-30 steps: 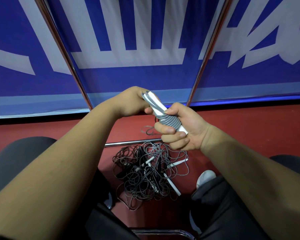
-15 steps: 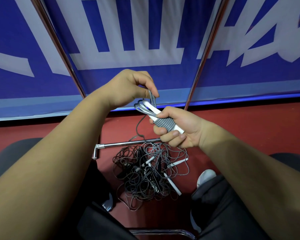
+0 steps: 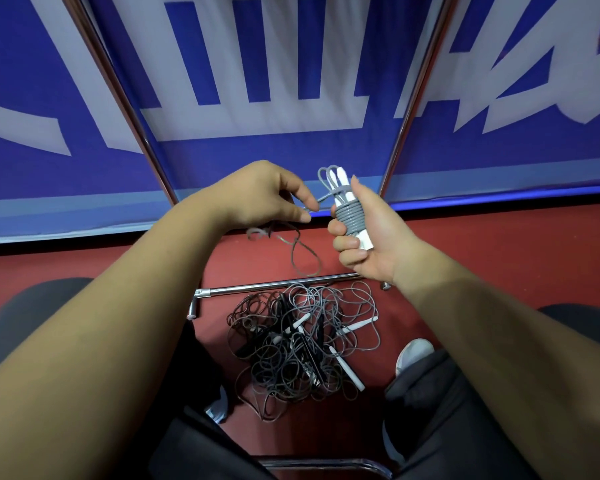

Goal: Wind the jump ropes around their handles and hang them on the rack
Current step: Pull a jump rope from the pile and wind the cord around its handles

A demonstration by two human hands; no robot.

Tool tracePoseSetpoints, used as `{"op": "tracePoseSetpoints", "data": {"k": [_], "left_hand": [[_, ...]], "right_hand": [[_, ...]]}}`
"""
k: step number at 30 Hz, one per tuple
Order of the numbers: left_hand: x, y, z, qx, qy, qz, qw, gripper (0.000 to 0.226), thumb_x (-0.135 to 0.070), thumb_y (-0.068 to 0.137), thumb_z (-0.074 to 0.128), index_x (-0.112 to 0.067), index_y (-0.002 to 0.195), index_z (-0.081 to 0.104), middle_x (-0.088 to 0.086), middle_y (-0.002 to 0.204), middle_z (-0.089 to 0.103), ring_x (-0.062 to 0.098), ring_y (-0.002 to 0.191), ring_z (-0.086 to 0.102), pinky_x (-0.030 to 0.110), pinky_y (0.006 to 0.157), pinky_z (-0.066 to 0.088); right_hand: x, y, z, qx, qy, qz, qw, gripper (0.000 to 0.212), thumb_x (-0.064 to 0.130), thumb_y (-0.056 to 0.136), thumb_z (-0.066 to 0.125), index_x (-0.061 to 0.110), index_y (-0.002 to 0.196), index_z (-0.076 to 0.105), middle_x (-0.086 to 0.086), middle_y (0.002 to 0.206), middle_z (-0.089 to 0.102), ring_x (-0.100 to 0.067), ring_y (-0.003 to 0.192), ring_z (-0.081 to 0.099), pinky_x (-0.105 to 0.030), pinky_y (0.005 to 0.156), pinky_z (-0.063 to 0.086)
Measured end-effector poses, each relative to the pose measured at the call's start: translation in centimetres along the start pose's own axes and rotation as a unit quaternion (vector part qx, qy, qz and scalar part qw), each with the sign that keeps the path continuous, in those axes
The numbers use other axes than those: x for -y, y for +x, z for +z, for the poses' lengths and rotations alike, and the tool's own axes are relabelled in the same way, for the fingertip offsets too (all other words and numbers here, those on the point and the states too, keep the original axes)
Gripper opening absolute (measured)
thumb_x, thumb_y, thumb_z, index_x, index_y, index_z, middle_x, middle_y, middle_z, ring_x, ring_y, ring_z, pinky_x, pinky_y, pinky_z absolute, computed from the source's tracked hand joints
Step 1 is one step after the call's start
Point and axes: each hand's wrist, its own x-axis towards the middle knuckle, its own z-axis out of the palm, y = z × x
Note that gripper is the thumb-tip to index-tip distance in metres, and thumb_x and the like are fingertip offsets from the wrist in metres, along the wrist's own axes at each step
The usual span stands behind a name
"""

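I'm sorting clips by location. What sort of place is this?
Probably a sports hall or gym: a red floor, a large blue banner with white lettering behind, and a tangled pile of jump ropes on it.

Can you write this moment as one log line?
step: winding | right hand: grips rope-wound handles | left hand: pinches loose grey rope | floor: tangled rope pile waiting

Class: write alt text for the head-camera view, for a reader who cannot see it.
A person's right hand grips white jump-rope handles wound with grey cord; the left hand pinches the loose cord. Below, on the red floor, a tangled pile of ropes lies by a metal bar.
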Motion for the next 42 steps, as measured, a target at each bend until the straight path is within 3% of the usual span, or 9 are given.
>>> {"op": "tracePoseSetpoints", "data": {"k": [3,6,9,14,21,29,35,38,42], "left_hand": [[0.4,0.6,1.3,-0.031,0.049,-0.027,0.998,0.014,-0.024,0.087,0.085,-0.027,0.093,0.072,-0.005,0.079,0.075,0.001,0.064,0.066,0.025,0.066,0.047],[0.7,1.0,2.8,0.014,-0.036,-0.093,0.995,0.011,-0.013,0.097,0.065,-0.015,0.108,0.062,0.004,0.084,0.080,0.020,0.069,0.078,0.035,0.060,0.060],[1.1,1.2,3.5,0.073,-0.179,-0.103,0.976,0.015,-0.019,0.107,0.060,-0.007,0.110,0.069,0.011,0.100,0.080,0.030,0.089,0.080,0.049,0.080,0.063],[1.7,1.3,3.1,0.020,-0.267,-0.023,0.963,0.020,-0.019,0.101,0.071,-0.002,0.110,0.076,0.015,0.100,0.079,0.018,0.091,0.074,0.030,0.089,0.057],[2.7,1.3,1.9,0.025,-0.097,-0.039,0.994,0.018,-0.025,0.100,0.073,-0.029,0.115,0.082,-0.013,0.099,0.081,-0.003,0.092,0.070,0.012,0.090,0.051],[3.6,1.8,2.7,0.008,0.012,-0.063,0.998,0.012,-0.029,0.097,0.077,-0.030,0.107,0.083,-0.010,0.095,0.081,0.007,0.089,0.072,0.029,0.093,0.054],[3.2,1.8,3.3,0.024,-0.002,-0.024,0.999,0.013,-0.025,0.100,0.070,-0.028,0.097,0.081,-0.006,0.092,0.078,0.004,0.079,0.062,0.030,0.085,0.051],[3.2,1.6,3.4,0.047,-0.006,-0.006,0.999,0.029,-0.014,0.102,0.064,-0.037,0.101,0.082,-0.019,0.099,0.078,0.004,0.093,0.069,0.026,0.091,0.053],[3.5,1.4,3.2,0.034,-0.062,0.007,0.997,0.042,-0.001,0.097,0.062,-0.036,0.083,0.080,-0.020,0.084,0.074,-0.002,0.076,0.060,0.024,0.081,0.047]], "right_hand": [[-0.3,0.1,0.0,-0.006,-0.020,-0.010,1.000,0.045,0.066,0.097,0.059,0.021,0.102,0.055,0.001,0.071,0.049,-0.011,0.050,0.028,-0.021,0.039,0.017],[-0.3,0.0,0.2,0.000,-0.030,-0.016,0.999,0.038,0.058,0.098,0.055,0.021,0.094,0.057,0.000,0.070,0.049,-0.013,0.049,0.028,-0.021,0.040,0.017],[-0.3,0.1,0.0,-0.005,-0.020,-0.023,1.000,0.034,0.053,0.097,0.052,0.020,0.093,0.057,-0.002,0.070,0.049,-0.014,0.048,0.029,-0.021,0.041,0.017],[0.3,0.1,-0.5,-0.021,0.021,-0.027,0.999,0.033,0.052,0.096,0.053,0.019,0.095,0.055,-0.002,0.070,0.050,-0.013,0.048,0.030,-0.022,0.043,0.014],[0.6,-0.2,-0.2,-0.015,0.029,-0.037,0.999,0.032,0.052,0.099,0.054,0.020,0.094,0.051,-0.001,0.068,0.047,-0.010,0.045,0.028,-0.021,0.041,0.013],[0.3,-1.0,0.4,0.066,-0.001,0.013,0.998,0.042,0.051,0.099,0.050,0.012,0.092,0.064,0.002,0.068,0.041,-0.007,0.041,0.024,-0.020,0.037,0.011],[-0.3,-1.7,0.5,0.172,-0.013,0.053,0.984,0.067,0.051,0.097,0.045,0.001,0.133,0.070,0.004,0.064,0.032,-0.008,0.044,0.014,-0.018,0.037,0.010],[-0.8,-1.9,0.5,0.221,-0.028,0.076,0.972,0.068,0.049,0.097,0.043,0.008,0.148,0.062,0.004,0.062,0.032,-0.008,0.042,0.016,-0.018,0.037,0.011],[-1.2,-2.2,0.6,0.276,-0.051,0.101,0.955,0.058,0.047,0.103,0.038,0.027,0.154,0.057,0.003,0.062,0.036,-0.008,0.041,0.018,-0.017,0.038,0.011]]}}
